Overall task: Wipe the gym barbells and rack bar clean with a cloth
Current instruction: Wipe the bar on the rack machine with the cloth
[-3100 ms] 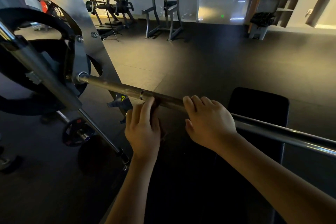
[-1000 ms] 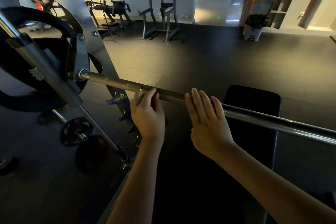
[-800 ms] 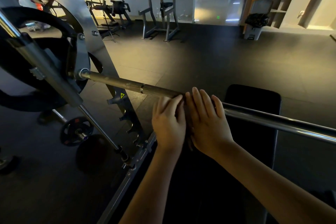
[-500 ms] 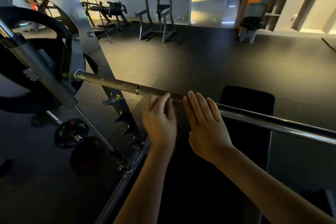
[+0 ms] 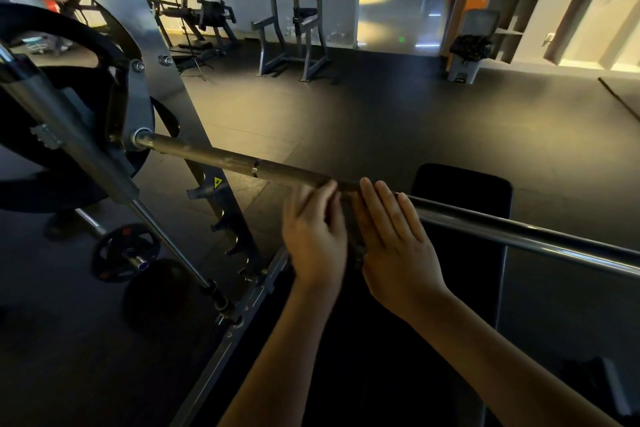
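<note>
A long steel bar (image 5: 214,158) runs from the rack's carriage at left across to the right edge, worn and dull on its left part and shiny on its right part (image 5: 519,236). My left hand (image 5: 315,239) curls over the bar with a dark cloth (image 5: 348,191) under its fingers. The cloth wraps the bar and hangs down between my two hands. My right hand (image 5: 394,243) lies flat on the bar just right of the cloth, fingers stretched out. Whether its palm presses the cloth is hidden.
A large black weight plate (image 5: 41,135) and the rack's upright with hooks (image 5: 221,218) stand at left. A small plate (image 5: 124,253) lies on the floor. A black bench pad (image 5: 460,191) sits under the bar. Other gym machines (image 5: 294,28) and a bin (image 5: 467,45) stand far back.
My left hand has slid right along the bar with the cloth, from near the bar's ring mark up against my right hand. The right hand has kept its place.
</note>
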